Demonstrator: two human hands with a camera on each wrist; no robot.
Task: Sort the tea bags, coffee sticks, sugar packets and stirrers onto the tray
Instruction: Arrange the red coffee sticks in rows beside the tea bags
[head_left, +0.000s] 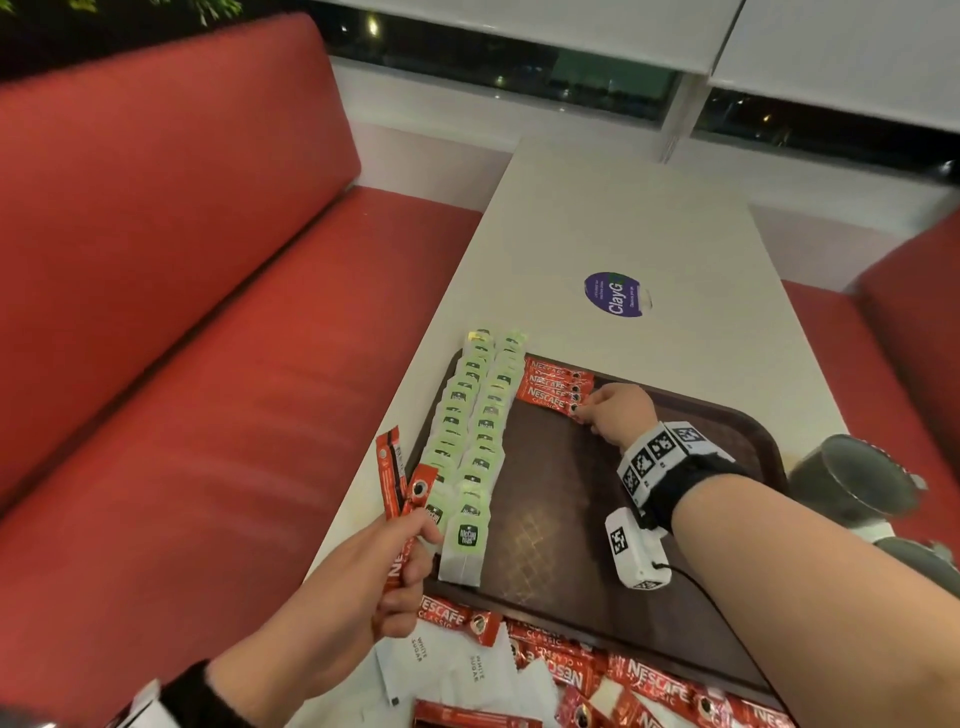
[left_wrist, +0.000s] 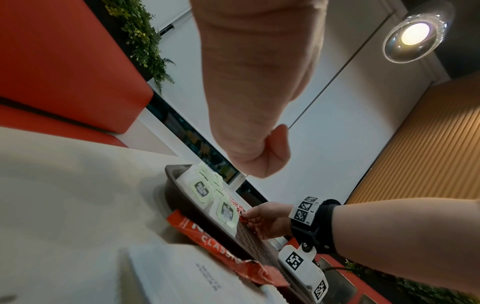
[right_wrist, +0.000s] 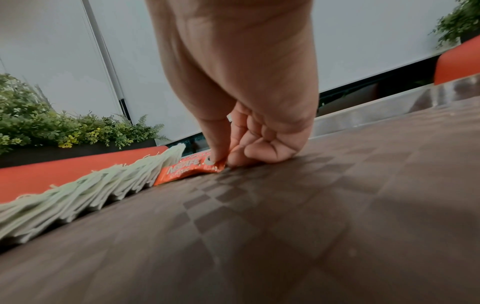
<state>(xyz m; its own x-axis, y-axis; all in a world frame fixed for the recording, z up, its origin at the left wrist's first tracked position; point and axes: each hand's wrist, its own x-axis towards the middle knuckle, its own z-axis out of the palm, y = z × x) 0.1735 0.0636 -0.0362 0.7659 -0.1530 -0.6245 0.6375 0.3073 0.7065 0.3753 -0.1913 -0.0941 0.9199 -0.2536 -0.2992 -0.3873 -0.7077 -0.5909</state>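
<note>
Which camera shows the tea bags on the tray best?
The head view: both rows of tea bags lie in full along the tray's left edge. The left wrist view shows only the nearest few; the right wrist view shows them edge-on.

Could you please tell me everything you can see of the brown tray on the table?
The tray is dark brown, plastic-looking, rectangular with rounded corners, a raised rim and a checkered textured floor. It lies flat on the pale table. Two overlapping rows of green-labelled tea bags fill its left side; red coffee sticks lie beside them at the far end, where the right hand pinches the nearest stick. Most of the floor is bare.
</note>
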